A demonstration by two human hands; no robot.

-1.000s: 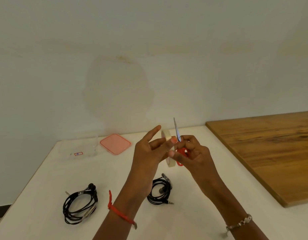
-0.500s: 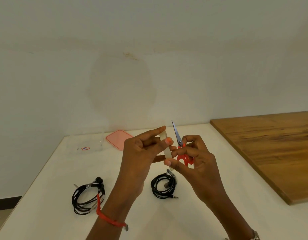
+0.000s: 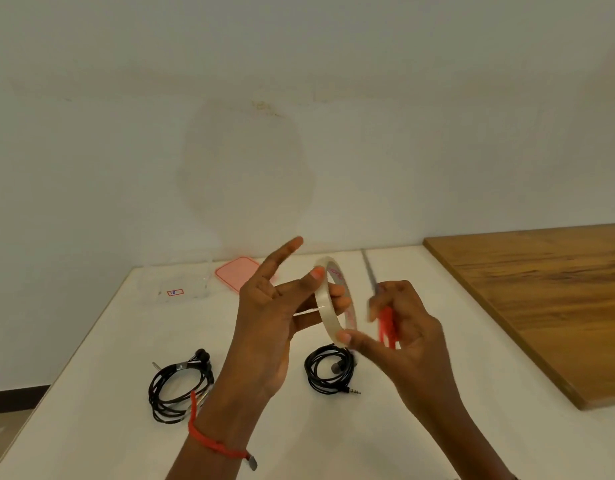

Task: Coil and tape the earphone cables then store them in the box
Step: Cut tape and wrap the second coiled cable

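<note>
The left hand [image 3: 264, 327] pinches the tape roll [image 3: 324, 303], thumb on its rim, index finger straight. The right hand [image 3: 406, 337] curls round blurred red scissors [image 3: 387, 323], its thumb touching the roll. The 2 earphone coils [image 3: 328, 370] lie on the table [image 3: 368, 438] below, light and springy, so best gripped across the whole bundle.

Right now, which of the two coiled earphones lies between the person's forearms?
The smaller coil, seen between the wrists just below the tape roll. The larger coil lies outside the left forearm, by the red wristband.
</note>
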